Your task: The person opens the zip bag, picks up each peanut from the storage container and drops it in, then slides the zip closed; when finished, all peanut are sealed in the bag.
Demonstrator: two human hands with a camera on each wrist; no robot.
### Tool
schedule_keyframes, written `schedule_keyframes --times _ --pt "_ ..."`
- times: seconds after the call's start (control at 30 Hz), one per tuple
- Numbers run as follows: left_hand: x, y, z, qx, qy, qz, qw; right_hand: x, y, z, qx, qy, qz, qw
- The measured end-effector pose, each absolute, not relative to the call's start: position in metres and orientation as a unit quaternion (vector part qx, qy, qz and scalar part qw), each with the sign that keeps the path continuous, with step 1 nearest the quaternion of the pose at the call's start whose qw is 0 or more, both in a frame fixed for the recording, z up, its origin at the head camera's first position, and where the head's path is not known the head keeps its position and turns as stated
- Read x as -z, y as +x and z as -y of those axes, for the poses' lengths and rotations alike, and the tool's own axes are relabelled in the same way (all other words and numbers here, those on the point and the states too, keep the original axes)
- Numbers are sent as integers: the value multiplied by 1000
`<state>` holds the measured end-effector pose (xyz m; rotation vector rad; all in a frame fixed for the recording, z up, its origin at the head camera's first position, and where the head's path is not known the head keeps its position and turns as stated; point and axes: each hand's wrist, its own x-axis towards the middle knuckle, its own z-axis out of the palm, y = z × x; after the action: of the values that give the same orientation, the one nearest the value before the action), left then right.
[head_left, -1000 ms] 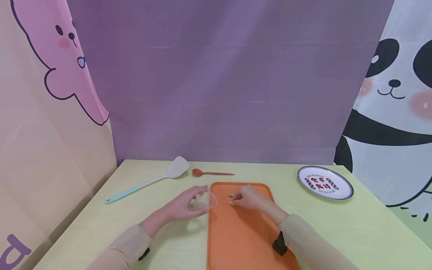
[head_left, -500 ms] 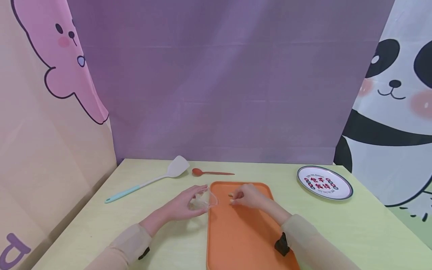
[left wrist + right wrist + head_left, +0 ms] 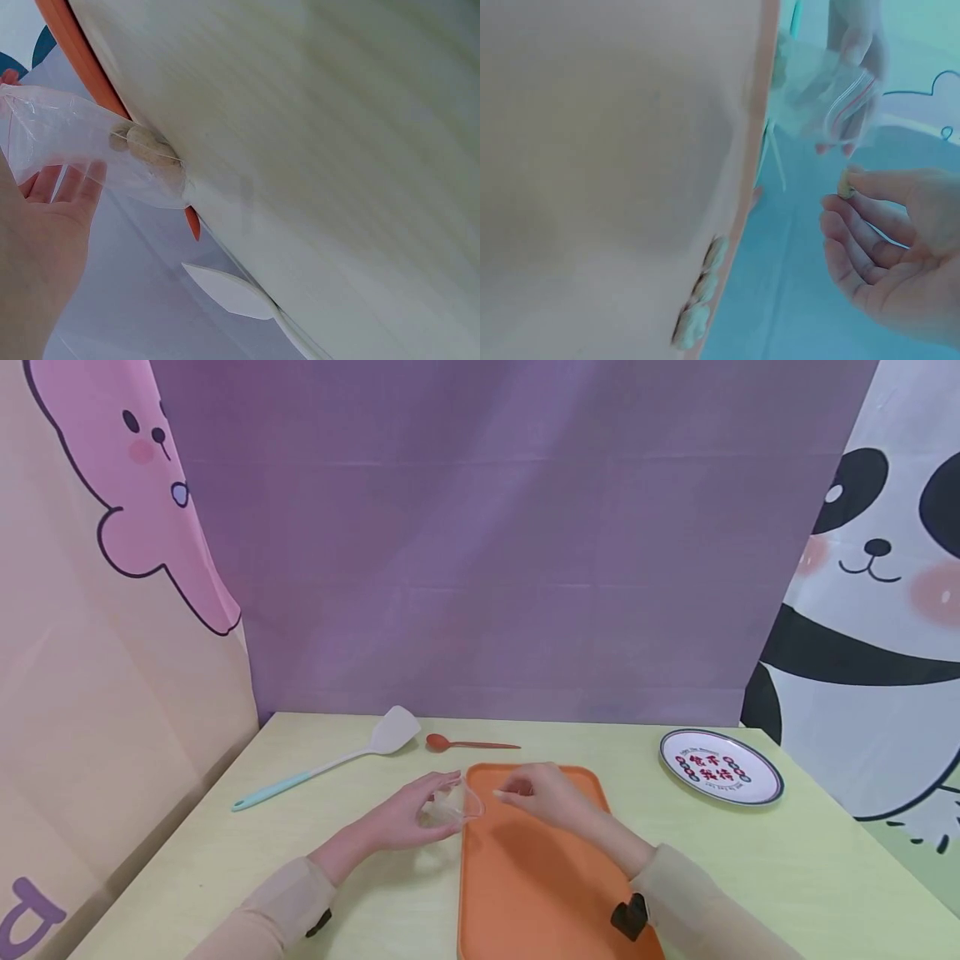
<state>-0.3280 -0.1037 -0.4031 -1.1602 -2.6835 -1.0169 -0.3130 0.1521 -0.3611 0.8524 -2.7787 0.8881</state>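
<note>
My left hand (image 3: 412, 812) holds a clear zip bag (image 3: 67, 127) by its opening, at the left edge of the orange tray (image 3: 540, 885). Several tan, rounded, lumpy pieces (image 3: 154, 146) lie at the bottom of the bag. Above the tray's far part, my right hand (image 3: 547, 795) pinches a small tan piece (image 3: 845, 184) between thumb and forefinger. The bag's mouth, with its red zip line, faces the right hand. A row of three tan lumpy pieces (image 3: 705, 289) rests along the tray's edge in the right wrist view; in the head view the right hand hides them.
Behind the left hand lies a white spatula (image 3: 393, 732) with a light blue handle. Beyond the tray is a red spoon (image 3: 438, 742). A white plate (image 3: 690, 747) with red lettering sits at the far right of the table. A purple cloth (image 3: 480, 568) hangs behind.
My right hand has risen a little from the tray and shifted left, its thumb and forefinger now closer together. The left hand and the bag have stayed in place.
</note>
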Motion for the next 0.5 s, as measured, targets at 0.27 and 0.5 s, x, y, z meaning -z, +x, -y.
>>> schedule_keyframes --times 0.27,0.5 --pt "402 -328 104 325 -378 867 24 358 -308 -137 -309 337 887 65" --pt "404 -330 104 317 -390 864 34 361 -308 -125 -299 364 878 84"
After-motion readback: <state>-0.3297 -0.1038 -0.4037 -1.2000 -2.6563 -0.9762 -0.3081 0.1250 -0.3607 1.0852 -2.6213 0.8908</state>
